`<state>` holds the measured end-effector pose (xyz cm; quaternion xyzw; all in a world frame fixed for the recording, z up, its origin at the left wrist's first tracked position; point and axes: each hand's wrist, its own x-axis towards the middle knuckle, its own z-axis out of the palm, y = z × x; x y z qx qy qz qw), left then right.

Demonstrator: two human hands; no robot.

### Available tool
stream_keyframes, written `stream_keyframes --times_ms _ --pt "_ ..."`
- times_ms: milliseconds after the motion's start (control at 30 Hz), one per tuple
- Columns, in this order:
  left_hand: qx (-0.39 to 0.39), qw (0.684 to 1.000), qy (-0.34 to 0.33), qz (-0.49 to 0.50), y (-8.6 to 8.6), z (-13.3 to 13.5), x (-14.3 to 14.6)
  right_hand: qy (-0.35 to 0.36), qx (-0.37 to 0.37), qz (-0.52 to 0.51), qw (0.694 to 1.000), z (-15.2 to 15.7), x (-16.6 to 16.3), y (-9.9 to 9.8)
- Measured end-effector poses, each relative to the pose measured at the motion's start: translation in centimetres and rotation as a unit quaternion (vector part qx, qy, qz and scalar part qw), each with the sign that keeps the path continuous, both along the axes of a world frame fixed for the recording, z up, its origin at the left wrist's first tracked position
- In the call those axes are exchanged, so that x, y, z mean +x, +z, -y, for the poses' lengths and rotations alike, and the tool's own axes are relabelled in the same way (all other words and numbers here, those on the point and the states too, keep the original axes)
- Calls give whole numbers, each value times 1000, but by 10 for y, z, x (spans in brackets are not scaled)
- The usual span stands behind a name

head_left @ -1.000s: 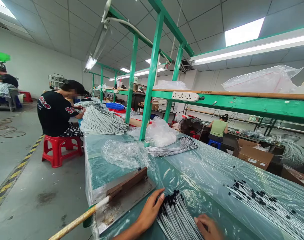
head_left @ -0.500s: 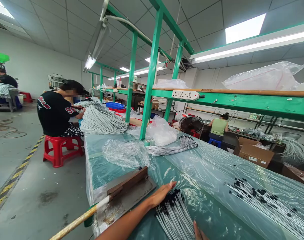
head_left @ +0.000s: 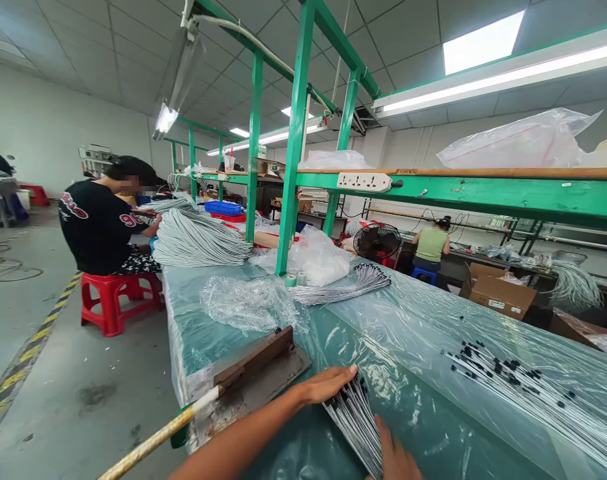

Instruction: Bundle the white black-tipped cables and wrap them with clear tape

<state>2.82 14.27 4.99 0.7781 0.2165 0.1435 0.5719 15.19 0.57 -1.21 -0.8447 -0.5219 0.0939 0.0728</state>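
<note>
My left hand (head_left: pixel 328 385) lies flat with fingers stretched out against the black-tipped ends of a bundle of thin grey wires (head_left: pixel 356 420) on the plastic-covered green table (head_left: pixel 423 320). At the bottom edge my right hand (head_left: pixel 393 457) rests on the bundle's right side, mostly cut off by the frame. A second spread of black-tipped grey wires (head_left: pixel 523 393) lies to the right, away from both hands. Whether either hand grips the bundle is not clear.
A lever cutter (head_left: pixel 253 373) with a taped yellow handle (head_left: pixel 153 440) sits at the table's left edge. Crumpled plastic bags (head_left: pixel 248 303), another wire bundle (head_left: pixel 348 287) and a green post (head_left: pixel 288 167) lie beyond. A seated person (head_left: pixel 103 220) on a red stool works at the far end.
My left hand went from curled over the wire ends to flat and stretched forward. My right hand dropped low, then rose again beside the bundle. The view shifted slightly.
</note>
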Motion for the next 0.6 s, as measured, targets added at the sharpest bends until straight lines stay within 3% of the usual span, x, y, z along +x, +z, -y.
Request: stream_keyframes --times_ms 167,300,400,467,533,600 --pt "-35 997 46 44 2 1 6 -27 -76 -82 993 1 -15 42" --pt "-31 973 194 120 5 7 5 -36 -67 -61 995 0 -17 51" --pt "-33 909 359 211 -6 22 -7 -34 -72 -75 994 -4 -6 53" --pt "-111 847 441 274 -22 38 -13 -34 -72 -72 994 -6 4 53" --pt "-239 854 404 226 -36 54 -11 -21 -27 -45 998 -4 12 53" --pt "-328 871 296 215 -41 69 1 2 51 -10 999 1 16 52"
